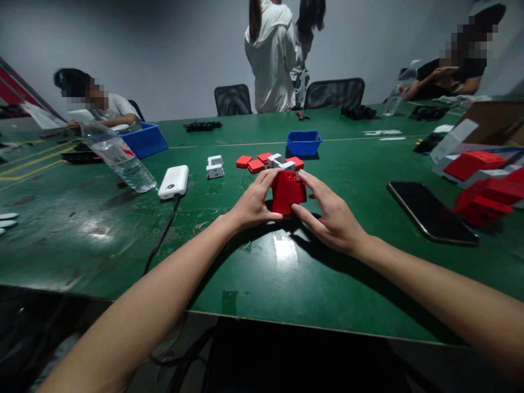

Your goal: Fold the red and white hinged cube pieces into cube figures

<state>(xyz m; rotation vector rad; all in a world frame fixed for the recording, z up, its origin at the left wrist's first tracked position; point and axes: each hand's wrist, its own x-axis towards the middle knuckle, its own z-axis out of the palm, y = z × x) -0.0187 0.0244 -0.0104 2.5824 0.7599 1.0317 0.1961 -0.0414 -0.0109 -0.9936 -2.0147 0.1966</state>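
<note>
Just above the green table, or resting on it, is a red plastic part (pixel 287 195) with small holes near its top and a notched right side. My left hand (pixel 254 201) grips its left side, fingers at the upper edge and thumb along the bottom. On the other side, my right hand (pixel 329 215) has its thumb on the lower right face and its index fingertip by the upper right corner. Whether the part's underside touches the table is hard to see. Right behind it lie several red blocks (pixel 256 166) and a few white pieces (pixel 274 160).
A small blue bin (pixel 303 143) stands beyond the blocks. To the left are a white piece (pixel 215 167), a white power bank (pixel 173 182) with a black cable, and a tilted water bottle (pixel 118 155). A phone (pixel 429 213) lies right, near blurred red parts (pixel 489 199). Other people are across the table.
</note>
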